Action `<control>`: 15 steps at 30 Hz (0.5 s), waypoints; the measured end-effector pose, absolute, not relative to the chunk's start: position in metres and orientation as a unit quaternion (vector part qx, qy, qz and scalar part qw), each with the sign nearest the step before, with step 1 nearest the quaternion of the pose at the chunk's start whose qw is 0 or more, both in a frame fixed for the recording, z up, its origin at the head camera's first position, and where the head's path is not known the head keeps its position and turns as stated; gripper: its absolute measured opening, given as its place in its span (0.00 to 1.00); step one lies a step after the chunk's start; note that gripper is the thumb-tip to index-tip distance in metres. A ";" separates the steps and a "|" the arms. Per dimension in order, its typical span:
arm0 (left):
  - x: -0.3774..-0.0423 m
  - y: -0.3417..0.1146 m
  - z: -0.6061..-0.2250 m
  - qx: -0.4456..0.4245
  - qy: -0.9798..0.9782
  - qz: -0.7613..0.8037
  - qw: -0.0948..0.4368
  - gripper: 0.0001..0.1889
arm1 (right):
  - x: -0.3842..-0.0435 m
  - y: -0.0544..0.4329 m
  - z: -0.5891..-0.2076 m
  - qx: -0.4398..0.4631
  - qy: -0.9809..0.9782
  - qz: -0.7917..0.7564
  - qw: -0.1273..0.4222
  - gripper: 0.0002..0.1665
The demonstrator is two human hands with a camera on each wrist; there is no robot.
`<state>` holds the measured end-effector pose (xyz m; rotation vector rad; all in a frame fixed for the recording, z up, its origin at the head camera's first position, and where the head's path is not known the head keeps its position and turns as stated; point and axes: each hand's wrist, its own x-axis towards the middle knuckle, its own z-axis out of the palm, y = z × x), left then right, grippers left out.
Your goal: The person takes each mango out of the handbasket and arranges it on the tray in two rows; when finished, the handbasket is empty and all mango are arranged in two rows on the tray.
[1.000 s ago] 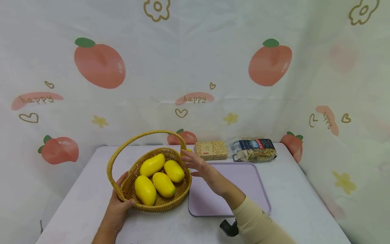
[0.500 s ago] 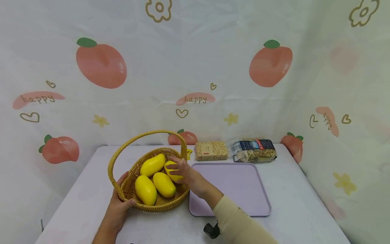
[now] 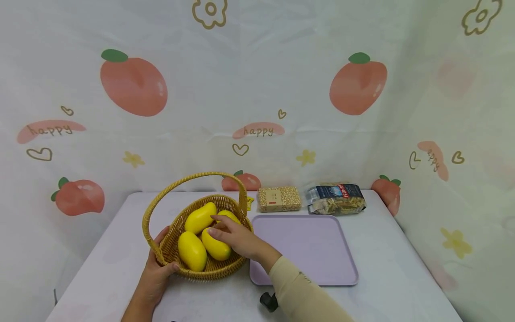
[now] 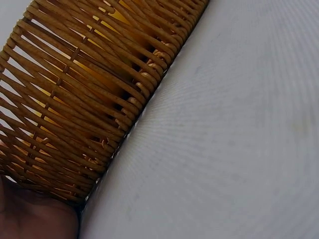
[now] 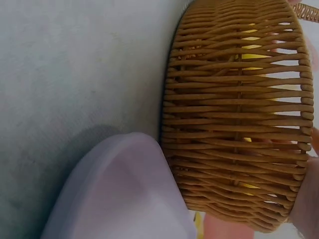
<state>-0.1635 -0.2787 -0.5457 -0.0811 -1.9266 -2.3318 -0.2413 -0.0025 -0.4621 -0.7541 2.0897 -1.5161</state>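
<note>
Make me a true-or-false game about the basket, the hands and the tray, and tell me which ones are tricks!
1. The left hand holds the basket. True.
2. The yellow fruits lie on the tray. False: the four that show are in the basket.
3. The tray is light purple. True.
4. The right hand is gripping the basket's handle. False: it is over the basket, with its fingers by the yellow fruits.
5. The bag with the dark blue label is behind the tray. True.
</note>
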 end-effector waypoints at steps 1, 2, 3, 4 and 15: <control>-0.163 -0.279 -0.546 -0.029 -0.635 -0.770 0.058 0.52 | -0.242 -0.004 -0.462 -0.276 0.765 -0.539 0.222 0.48; -0.163 -0.279 -0.546 -0.032 -0.634 -0.771 0.058 0.51 | -0.242 -0.005 -0.462 -0.279 0.772 -0.527 0.221 0.48; -0.163 -0.280 -0.546 -0.036 -0.633 -0.771 0.059 0.51 | -0.242 -0.007 -0.463 -0.282 0.778 -0.516 0.222 0.48; -0.163 -0.280 -0.546 -0.038 -0.632 -0.772 0.059 0.50 | -0.243 -0.008 -0.463 -0.285 0.786 -0.502 0.221 0.49; -0.164 -0.280 -0.548 -0.041 -0.631 -0.773 0.056 0.51 | -0.239 -0.026 -0.469 -0.315 0.873 -0.327 0.179 0.48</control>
